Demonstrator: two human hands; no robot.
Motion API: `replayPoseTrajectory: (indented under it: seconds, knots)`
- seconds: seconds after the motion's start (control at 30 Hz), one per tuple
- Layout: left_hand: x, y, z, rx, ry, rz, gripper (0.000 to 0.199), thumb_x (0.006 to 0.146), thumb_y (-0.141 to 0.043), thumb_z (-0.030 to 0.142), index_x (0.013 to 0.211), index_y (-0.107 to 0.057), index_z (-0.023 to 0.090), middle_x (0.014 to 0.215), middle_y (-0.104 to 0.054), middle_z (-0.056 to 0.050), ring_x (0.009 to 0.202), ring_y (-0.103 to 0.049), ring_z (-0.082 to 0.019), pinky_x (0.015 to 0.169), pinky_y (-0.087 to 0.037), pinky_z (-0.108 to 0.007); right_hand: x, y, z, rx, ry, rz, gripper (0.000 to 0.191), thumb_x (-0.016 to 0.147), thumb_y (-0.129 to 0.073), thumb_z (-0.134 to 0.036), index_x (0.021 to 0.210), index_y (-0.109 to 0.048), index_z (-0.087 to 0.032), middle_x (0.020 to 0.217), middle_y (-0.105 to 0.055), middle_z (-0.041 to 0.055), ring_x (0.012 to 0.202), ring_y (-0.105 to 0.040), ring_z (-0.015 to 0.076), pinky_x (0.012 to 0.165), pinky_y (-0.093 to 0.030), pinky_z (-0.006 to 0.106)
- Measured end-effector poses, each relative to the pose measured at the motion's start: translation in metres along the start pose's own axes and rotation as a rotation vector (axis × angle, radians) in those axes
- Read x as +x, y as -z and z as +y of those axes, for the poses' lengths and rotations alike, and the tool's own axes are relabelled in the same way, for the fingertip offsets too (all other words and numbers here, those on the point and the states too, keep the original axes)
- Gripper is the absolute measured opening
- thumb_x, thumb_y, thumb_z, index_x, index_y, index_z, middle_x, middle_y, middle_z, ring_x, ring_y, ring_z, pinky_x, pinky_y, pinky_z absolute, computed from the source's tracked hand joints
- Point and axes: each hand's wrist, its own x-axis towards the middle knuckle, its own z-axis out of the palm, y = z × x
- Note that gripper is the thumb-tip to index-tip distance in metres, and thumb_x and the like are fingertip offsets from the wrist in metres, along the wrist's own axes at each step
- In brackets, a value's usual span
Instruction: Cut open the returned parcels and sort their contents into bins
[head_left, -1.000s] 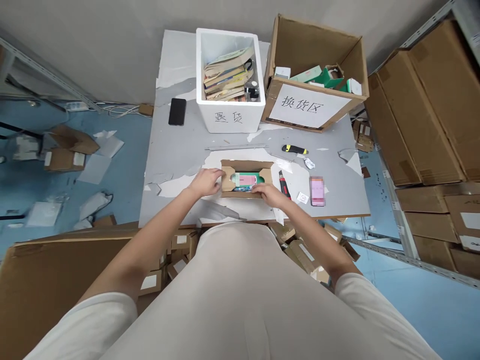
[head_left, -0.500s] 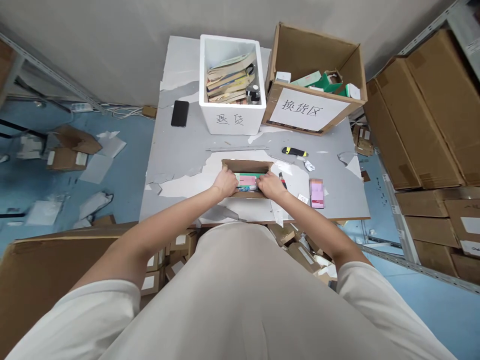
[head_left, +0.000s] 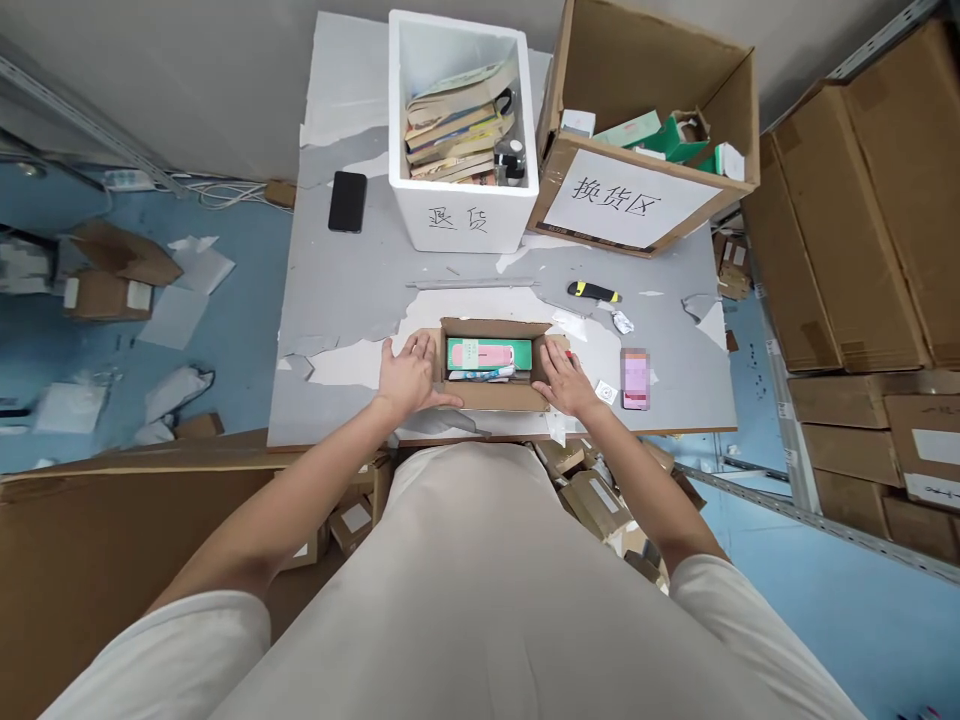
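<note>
Carton (head_left: 495, 398) sits uncovered near the table's (head_left: 337, 300) front edge in the head view, a green-and-pink box (head_left: 487, 355) inside. Your left hand (head_left: 409, 376) and right hand (head_left: 568, 380) lie spread against its ends, closed around nothing. Pushing harder on one side could skid it edgeward; leaning heavily could tear the cardboard's creases.

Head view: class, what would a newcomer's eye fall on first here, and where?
Probably the white bin, holding what look like books, toward the far side of the table, and the big carton just right of it. Nearer, the small box stands open between left hand and right hand, with a green pack inside.
</note>
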Motion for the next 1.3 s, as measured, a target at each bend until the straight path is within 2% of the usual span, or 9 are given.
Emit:
replayPoseTrajectory:
  seconds: [0.2, 0.33, 0.53, 0.67, 0.77, 0.87, 0.97, 1.13, 1.3]
  knots:
    - [0.003, -0.031, -0.008, -0.049, -0.013, -0.011, 0.118, 0.069, -0.041, 0.082, 0.150, -0.005, 0.003, 0.155, -0.008, -0.025, 0.144, -0.008, -0.038, 0.111, -0.006, -0.059, 0.003, 0.000, 0.001, 0.039, -0.009, -0.048, 0.075, 0.095, -0.022, -0.051, 0.151, -0.006, -0.003, 0.159, -0.001, 0.0172, 0.147, -0.002, 0.0279, 0.114, -0.017, 0.050]
    - [0.004, -0.040, -0.008, -0.082, -0.004, -0.031, 0.120, 0.070, -0.042, 0.080, 0.149, 0.001, 0.000, 0.155, -0.003, -0.026, 0.145, -0.005, -0.036, 0.111, -0.009, -0.059, 0.002, 0.016, -0.010, -0.038, -0.056, -0.093, 0.071, 0.095, -0.030, -0.047, 0.150, -0.018, -0.004, 0.158, -0.008, 0.0200, 0.145, -0.012, 0.0312, 0.112, -0.020, 0.053]
    - [-0.006, -0.011, 0.003, -0.059, -0.034, 0.082, 0.104, 0.076, -0.046, 0.071, 0.148, -0.018, 0.002, 0.155, -0.012, -0.025, 0.144, -0.004, -0.041, 0.109, 0.002, -0.065, 0.030, 0.066, -0.050, -0.248, 0.004, -0.063, 0.044, 0.092, -0.034, -0.013, 0.134, -0.048, -0.008, 0.127, -0.056, 0.0235, 0.121, -0.048, 0.0324, 0.109, -0.020, 0.056]
    - [0.000, 0.010, 0.030, -0.084, -0.156, 0.043, 0.061, 0.087, -0.049, 0.044, 0.136, -0.046, 0.008, 0.141, -0.044, -0.024, 0.135, -0.034, -0.038, 0.111, -0.012, -0.061, 0.068, 0.069, -0.075, -0.185, 0.153, -0.328, 0.038, 0.090, -0.036, -0.007, 0.119, -0.059, -0.012, 0.113, -0.064, 0.0187, 0.102, -0.061, 0.0273, 0.089, -0.043, 0.039]
    - [0.018, 0.010, 0.045, -0.163, -0.165, -0.128, 0.039, 0.088, -0.049, 0.030, 0.120, -0.058, 0.009, 0.116, -0.063, -0.021, 0.110, -0.060, -0.031, 0.098, -0.040, -0.046, 0.086, 0.052, -0.080, -0.151, 0.178, -0.465, 0.035, 0.088, -0.044, -0.010, 0.120, -0.058, -0.017, 0.117, -0.064, 0.0161, 0.100, -0.063, 0.0253, 0.079, -0.046, 0.033]
    - [0.038, 0.002, 0.047, -0.186, -0.075, -0.253, 0.035, 0.085, -0.054, 0.030, 0.113, -0.061, 0.010, 0.107, -0.065, -0.021, 0.099, -0.065, -0.031, 0.081, -0.050, -0.038, 0.089, 0.038, -0.070, -0.115, 0.234, -0.477, 0.031, 0.087, -0.047, -0.012, 0.114, -0.062, -0.019, 0.117, -0.065, 0.0133, 0.102, -0.062, 0.0243, 0.080, -0.045, 0.031]
    - [0.050, -0.003, 0.041, -0.200, -0.083, -0.243, 0.039, 0.082, -0.059, 0.030, 0.117, -0.059, 0.013, 0.113, -0.064, -0.019, 0.102, -0.063, -0.031, 0.082, -0.050, -0.037, 0.088, 0.036, -0.053, 0.015, 0.266, -0.387, 0.028, 0.086, -0.048, -0.013, 0.108, -0.063, -0.018, 0.115, -0.064, 0.0119, 0.102, -0.060, 0.0236, 0.080, -0.043, 0.030]
    - [0.058, -0.003, 0.033, -0.282, -0.120, -0.143, 0.036, 0.087, -0.053, 0.037, 0.118, -0.060, 0.021, 0.109, -0.068, -0.012, 0.100, -0.064, -0.027, 0.082, -0.049, -0.034, 0.082, 0.048, -0.035, 0.383, 0.264, -0.013, 0.028, 0.090, -0.040, -0.020, 0.108, -0.060, -0.014, 0.110, -0.061, 0.0122, 0.099, -0.057, 0.0213, 0.086, -0.043, 0.031]
    - [0.045, -0.007, 0.028, -0.387, -0.053, -0.013, 0.037, 0.095, -0.033, 0.038, 0.114, -0.062, 0.023, 0.110, -0.068, -0.009, 0.099, -0.064, -0.025, 0.078, -0.049, -0.032, 0.062, 0.057, -0.031, 0.506, -0.095, 0.145, 0.036, 0.087, -0.043, -0.021, 0.122, -0.053, -0.013, 0.113, -0.062, 0.0127, 0.100, -0.059, 0.0227, 0.087, -0.045, 0.034]
